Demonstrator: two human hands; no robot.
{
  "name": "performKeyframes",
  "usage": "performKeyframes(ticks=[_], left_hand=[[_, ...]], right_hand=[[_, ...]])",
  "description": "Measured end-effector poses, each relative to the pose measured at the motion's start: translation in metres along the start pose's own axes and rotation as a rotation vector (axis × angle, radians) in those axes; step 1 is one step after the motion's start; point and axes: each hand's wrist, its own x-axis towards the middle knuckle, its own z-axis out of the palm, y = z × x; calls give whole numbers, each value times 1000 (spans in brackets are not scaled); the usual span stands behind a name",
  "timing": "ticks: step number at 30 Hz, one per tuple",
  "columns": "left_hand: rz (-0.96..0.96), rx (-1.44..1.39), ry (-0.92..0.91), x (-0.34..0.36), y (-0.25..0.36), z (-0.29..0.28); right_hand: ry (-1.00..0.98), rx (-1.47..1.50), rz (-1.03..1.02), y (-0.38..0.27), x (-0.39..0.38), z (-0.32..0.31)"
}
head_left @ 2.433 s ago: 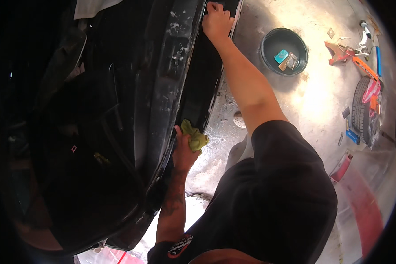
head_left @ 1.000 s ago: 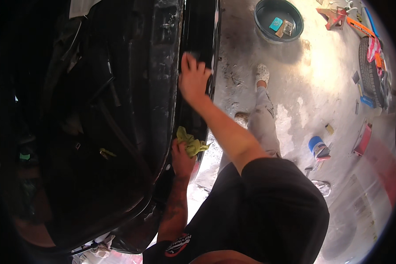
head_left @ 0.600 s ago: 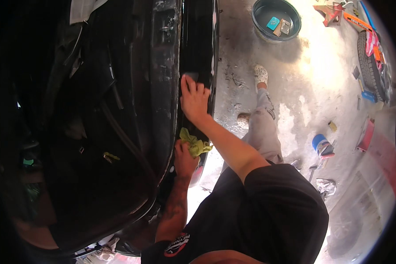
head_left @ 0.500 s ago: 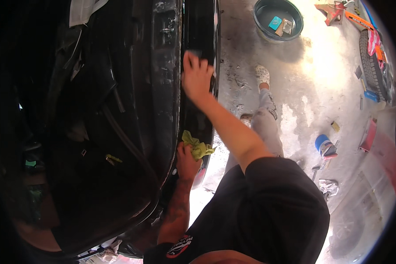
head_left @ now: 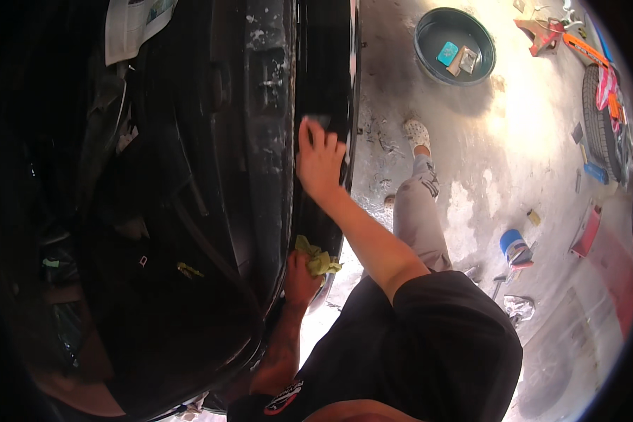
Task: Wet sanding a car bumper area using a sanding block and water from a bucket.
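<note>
My right hand (head_left: 321,163) lies on a glossy black car panel (head_left: 323,49), a long narrow strip beside a door-like opening. Under its fingertips is a thin dark grey sheet (head_left: 320,120), perhaps sandpaper; the fingers partly cover it, and I cannot make out its kind for certain. Closer to me, my left hand (head_left: 302,280) is closed on a crumpled yellow-green cloth (head_left: 320,263) and rests at the same panel's edge. Its fingertips are partly hidden by the cloth.
Left of the panel is a dark car interior with a scuffed sill (head_left: 267,105). On the concrete floor at right stand a black tub (head_left: 454,81) holding water, a turquoise block and other pieces, a blue can (head_left: 515,246), a red jack stand (head_left: 541,36) and a tyre (head_left: 599,123).
The whole scene sits lower in the picture now. Against the car, my right hand stays at about the same spot on the panel, and my left hand keeps its hold on the cloth.
</note>
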Motion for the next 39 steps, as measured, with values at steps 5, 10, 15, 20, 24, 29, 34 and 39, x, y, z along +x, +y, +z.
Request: performKeyframes(ticks=[5,10,15,20,24,29,34,39], left_hand=[[77,-44,83,22,23,-13],[149,-87,71,68,85,-52],[215,-51,7,144,140,-83],[95,7,-148,181,172,-120],[88,-4,-169,164,153,-106],[51,-21,-154,103,110,-70],[-66,16,-196,38,56,-35],[-69,43,-164,1,20,-7]], right_hand=[[119,44,8,23,160,10],[8,83,-28,50,330,9],[-47,-65,-75,74,446,9],[-52,-15,-68,58,368,17],[57,-83,-204,54,251,10],[-95,-65,-163,32,97,-17],[-277,-71,-248,10,-43,-38],[-555,29,-378,16,-144,-69]])
